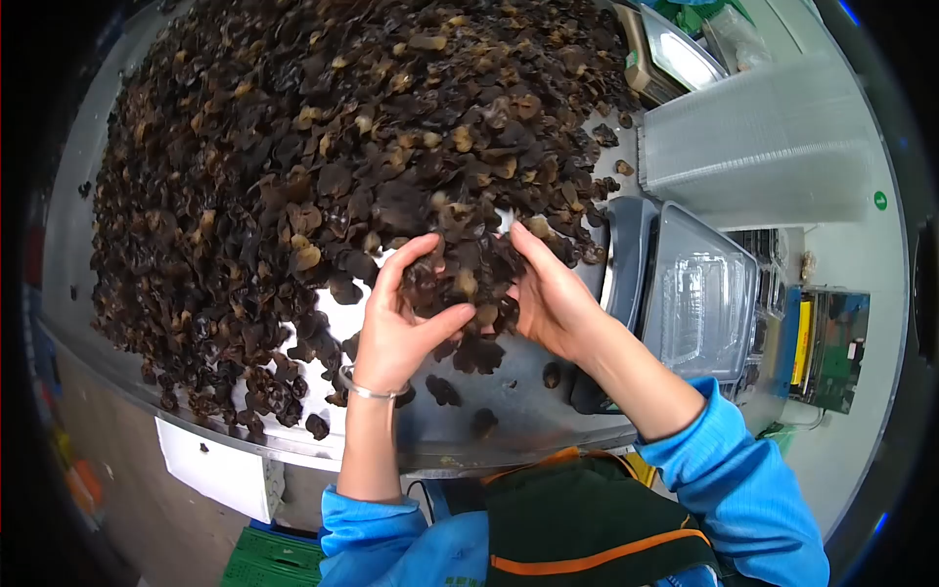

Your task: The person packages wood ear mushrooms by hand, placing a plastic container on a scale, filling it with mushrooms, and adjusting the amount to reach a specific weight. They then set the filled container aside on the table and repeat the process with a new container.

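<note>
A large heap of dark brown wood ear mushrooms (264, 166) covers most of a metal table (391, 445). At the heap's near edge, my left hand (403, 318) curls round one side of a clump of wood ear mushrooms (468, 279), its thumb across the front. My right hand (553, 298) cups the other side of the same clump, its fingers partly hidden behind the mushrooms. A few loose pieces lie on the metal below my hands. A bracelet (375, 389) circles my left wrist.
To the right stand a tall stack of clear plastic trays (763, 137), a clear plastic container (699, 293) and a grey scale-like object (626, 254). A cardboard box (646, 59) sits at the far right. Below the table's front edge are a white panel (215, 470) and a green crate (274, 560).
</note>
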Tool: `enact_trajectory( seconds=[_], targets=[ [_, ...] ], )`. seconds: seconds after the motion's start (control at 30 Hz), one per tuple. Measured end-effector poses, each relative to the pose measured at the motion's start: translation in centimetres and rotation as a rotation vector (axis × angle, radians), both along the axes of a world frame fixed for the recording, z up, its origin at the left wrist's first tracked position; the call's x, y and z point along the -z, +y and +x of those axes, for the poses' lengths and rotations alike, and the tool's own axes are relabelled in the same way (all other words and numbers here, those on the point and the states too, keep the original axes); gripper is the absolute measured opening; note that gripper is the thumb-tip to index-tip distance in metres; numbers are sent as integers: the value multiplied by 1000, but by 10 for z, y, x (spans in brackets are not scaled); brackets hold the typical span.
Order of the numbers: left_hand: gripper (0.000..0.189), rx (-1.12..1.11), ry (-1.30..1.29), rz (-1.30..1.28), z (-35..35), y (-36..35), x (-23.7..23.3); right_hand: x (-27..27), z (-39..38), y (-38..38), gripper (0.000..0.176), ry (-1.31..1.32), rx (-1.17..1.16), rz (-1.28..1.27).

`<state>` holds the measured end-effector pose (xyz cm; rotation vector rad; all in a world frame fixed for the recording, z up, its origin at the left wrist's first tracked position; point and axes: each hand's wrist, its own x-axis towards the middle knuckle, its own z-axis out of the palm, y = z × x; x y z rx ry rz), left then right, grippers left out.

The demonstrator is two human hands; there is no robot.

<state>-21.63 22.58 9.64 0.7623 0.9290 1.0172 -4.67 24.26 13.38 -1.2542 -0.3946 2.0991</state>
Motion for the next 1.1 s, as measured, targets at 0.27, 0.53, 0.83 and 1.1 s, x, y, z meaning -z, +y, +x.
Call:
enact_trajectory(
  seconds=[0.27,0.53,0.83,1.1],
  targets=[
    [54,225,-145,215,77,-21,-91,-87,73,-67,50,63,333,288],
    [48,656,75,216,253,-30,-78,-54,223,-135,45,-273,607,290],
    [45,570,949,960,274,-53,-111,-69,268,-154,50,-241,406,96],
    [26,426,499,543,304,-78,-81,-75,277,-157,71,-111,323,158]
  ],
)
